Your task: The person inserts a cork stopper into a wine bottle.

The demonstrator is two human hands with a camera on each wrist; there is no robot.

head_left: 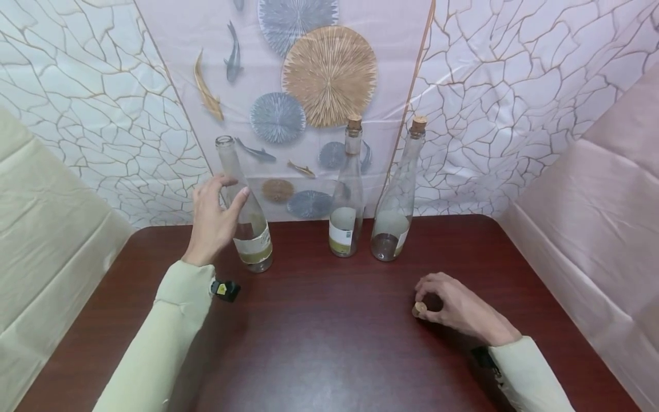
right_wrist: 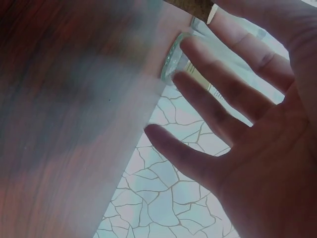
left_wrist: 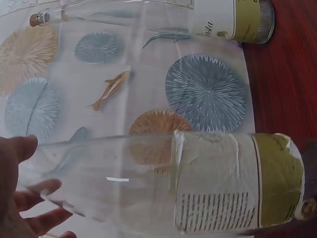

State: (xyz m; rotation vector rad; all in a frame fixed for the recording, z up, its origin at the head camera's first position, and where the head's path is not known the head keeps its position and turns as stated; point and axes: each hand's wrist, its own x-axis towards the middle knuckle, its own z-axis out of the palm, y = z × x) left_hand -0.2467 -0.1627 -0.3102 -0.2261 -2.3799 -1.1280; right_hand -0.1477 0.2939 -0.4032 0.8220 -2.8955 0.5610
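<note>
On the left stands an uncorked clear glass bottle point(head_left: 251, 229) with a white and olive label. My left hand point(head_left: 213, 214) is around its upper part, thumb on the near side and fingers curled behind the glass. The left wrist view has this bottle point(left_wrist: 218, 183) lying across it, with the fingertips point(left_wrist: 49, 187) by the neck. To the right, low over the table, my right hand point(head_left: 453, 303) pinches a cork point(head_left: 419, 309) between thumb and index finger. In the right wrist view the cork point(right_wrist: 200, 9) is partly cut off, and the other fingers are extended.
Two similar bottles, a middle one point(head_left: 344, 229) and a right one point(head_left: 393, 229), stand near the back edge with corks in their necks. They rest on a dark red wooden table point(head_left: 319, 343). A patterned cloth point(head_left: 463, 86) hangs behind, and pale cloth panels point(head_left: 592, 229) flank the sides.
</note>
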